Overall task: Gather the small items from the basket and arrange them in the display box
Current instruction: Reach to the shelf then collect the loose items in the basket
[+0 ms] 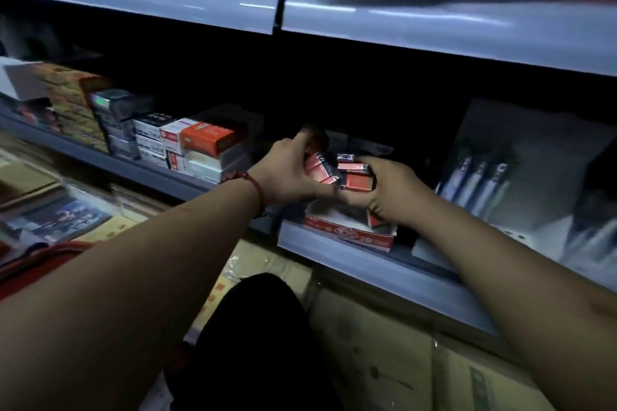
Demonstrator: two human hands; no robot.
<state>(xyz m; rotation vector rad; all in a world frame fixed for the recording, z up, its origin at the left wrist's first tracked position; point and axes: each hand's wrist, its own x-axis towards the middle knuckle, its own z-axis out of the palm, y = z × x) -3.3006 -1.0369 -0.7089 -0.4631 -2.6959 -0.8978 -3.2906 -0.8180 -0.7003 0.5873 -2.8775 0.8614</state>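
Both my hands reach into the middle shelf. My left hand (289, 173) grips a row of small red packs (319, 170) from the left side. My right hand (389, 192) holds more of the small red packs (355, 181) from the right, thumb underneath. The packs hang just above a red and white display box (354, 237) marked 2B, which stands at the shelf's front edge. The box's inside is mostly hidden by my hands. A red basket rim (36, 264) shows at the lower left, partly behind my left forearm.
Stacked red, white and grey boxes (187, 147) fill the shelf to the left. Packs of pens (480, 183) lean at the right. A shelf edge (434, 27) overhangs above. My dark-clothed knee (263, 327) is below, over wrapped goods on the lower shelf.
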